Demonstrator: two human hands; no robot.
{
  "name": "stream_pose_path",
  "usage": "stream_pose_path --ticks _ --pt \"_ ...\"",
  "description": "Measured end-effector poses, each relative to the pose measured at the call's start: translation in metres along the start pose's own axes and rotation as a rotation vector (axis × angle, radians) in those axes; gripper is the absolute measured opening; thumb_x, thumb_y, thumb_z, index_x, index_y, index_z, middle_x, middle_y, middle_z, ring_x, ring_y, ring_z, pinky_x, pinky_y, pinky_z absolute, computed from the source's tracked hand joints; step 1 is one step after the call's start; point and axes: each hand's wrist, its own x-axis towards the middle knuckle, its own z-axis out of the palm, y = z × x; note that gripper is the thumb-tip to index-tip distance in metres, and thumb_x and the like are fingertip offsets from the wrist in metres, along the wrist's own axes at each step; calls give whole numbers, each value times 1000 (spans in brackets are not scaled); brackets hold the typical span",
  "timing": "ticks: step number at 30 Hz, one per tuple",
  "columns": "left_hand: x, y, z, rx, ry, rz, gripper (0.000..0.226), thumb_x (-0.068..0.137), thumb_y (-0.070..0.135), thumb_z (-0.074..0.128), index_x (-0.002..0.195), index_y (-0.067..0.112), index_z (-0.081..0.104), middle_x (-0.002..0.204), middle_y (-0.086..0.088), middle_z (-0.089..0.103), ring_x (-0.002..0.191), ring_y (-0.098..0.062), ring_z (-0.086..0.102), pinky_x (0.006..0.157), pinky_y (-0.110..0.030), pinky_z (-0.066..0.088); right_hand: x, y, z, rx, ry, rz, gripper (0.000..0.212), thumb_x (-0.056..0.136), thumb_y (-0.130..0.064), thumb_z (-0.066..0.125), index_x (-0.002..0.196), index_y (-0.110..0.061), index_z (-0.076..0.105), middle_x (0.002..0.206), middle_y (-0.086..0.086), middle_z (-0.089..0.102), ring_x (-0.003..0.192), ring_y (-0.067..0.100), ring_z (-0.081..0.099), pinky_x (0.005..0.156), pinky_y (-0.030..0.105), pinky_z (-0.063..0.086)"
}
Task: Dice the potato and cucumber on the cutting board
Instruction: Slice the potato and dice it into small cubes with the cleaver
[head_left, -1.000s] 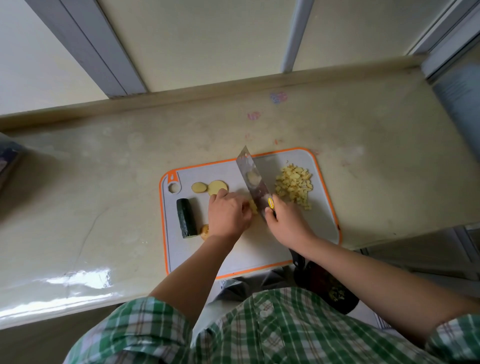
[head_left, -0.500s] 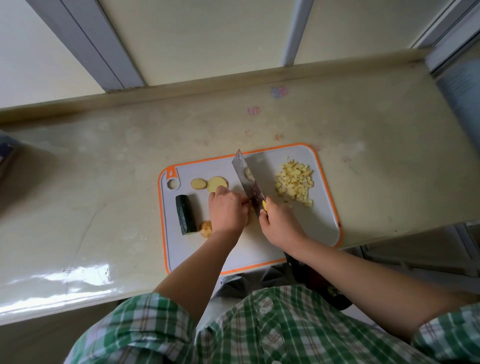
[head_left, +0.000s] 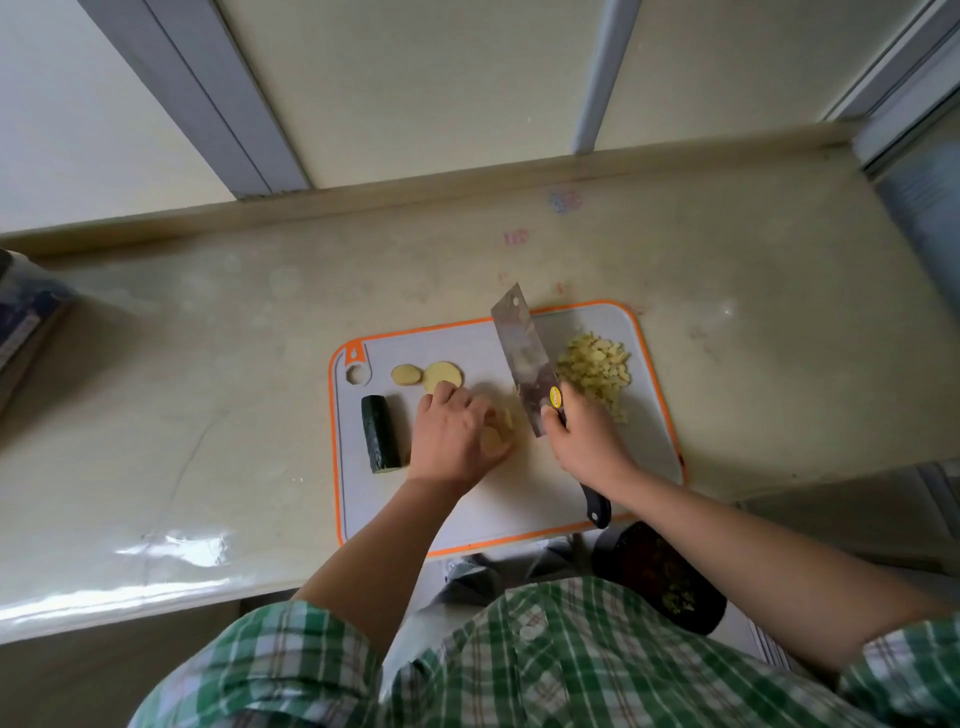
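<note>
A grey cutting board (head_left: 519, 499) with an orange rim lies on the counter. My right hand (head_left: 584, 441) grips the black handle of a cleaver (head_left: 524, 358), whose blade points away from me, raised over the board. My left hand (head_left: 457, 436) curls over potato slices (head_left: 501, 428) in the board's middle, just left of the blade. Two loose potato slices (head_left: 434, 374) lie beyond my left hand. A dark green cucumber piece (head_left: 380, 434) lies left of that hand. A heap of diced potato (head_left: 597, 371) sits at the board's far right.
The board rests on a pale counter (head_left: 208, 364) near its front edge. A raised ledge (head_left: 415, 202) runs along the counter's back. A dark object (head_left: 31, 312) sits at the far left. Below the counter edge a dark bin (head_left: 660, 577) holds scraps.
The cleaver has lifted and shifted slightly right, away from my left hand. My left hand has stayed on the potato slices, fingers sliding a little.
</note>
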Motion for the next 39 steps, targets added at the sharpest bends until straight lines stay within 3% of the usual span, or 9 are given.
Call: stream_pose_path --ticks 3,7,12,18,22,25,28,33,39 --pt "-8 -1 2 100 -13 57 42 69 54 69 85 16 62 87 -4 60 88 -28 53 71 -37 38 -8 -7 3 0 -45 -44 22 93 -14 49 76 -14 36 61 10 45 59 37 51 55 43 35" --pt "-14 0 -1 117 -3 4 37 61 40 78 84 13 65 84 -5 63 86 -28 55 69 -37 43 -15 -8 18 -40 -93 -82 14 95 -15 46 83 -12 40 68 10 47 65 33 51 57 33 25" --pt "-19 -1 -1 103 -8 -20 41 65 36 77 94 9 67 90 -8 64 90 -31 55 73 -39 46 -15 8 18 -106 -69 -17 16 96 -16 45 102 -2 51 86 24 61 80 41 58 61 34 29" --pt "-14 -1 0 58 -10 -33 34 77 39 66 98 13 66 96 -8 61 97 -30 50 78 -40 43 -1 33 -12 -175 4 74 12 95 -15 45 93 -3 48 86 26 62 82 43 58 61 38 32" --pt "-10 -3 -4 -3 58 -169 27 77 29 65 98 12 68 95 -10 63 95 -33 51 74 -39 41 -2 32 -20 75 -58 136 17 93 -16 47 79 -10 37 60 15 49 53 35 55 49 42 45" --pt "-7 -7 -9 -32 74 -326 25 84 29 61 102 12 64 102 -9 63 102 -31 49 79 -38 38 -4 24 -21 310 -92 212 14 94 -12 46 84 -5 39 54 10 43 34 16 41 39 26 36" --pt "-2 -11 -11 -48 63 -374 27 88 32 59 106 12 64 106 -9 62 104 -30 47 82 -37 38 -6 15 -21 365 -143 213 12 95 -11 46 84 -8 40 56 12 47 33 12 41 37 21 35" --pt "12 -8 -13 -29 32 -255 22 89 24 58 107 17 69 103 -4 67 106 -29 47 82 -38 42 -6 15 -22 399 -155 214 13 94 -12 47 83 -9 41 55 11 48 35 13 42 38 22 36" --pt "30 -5 -7 117 -78 -311 8 83 18 64 87 13 69 82 -4 65 95 -26 49 70 -31 35 2 24 -29 432 -111 226 18 96 -14 47 80 -12 39 53 9 49 37 16 42 38 20 35"
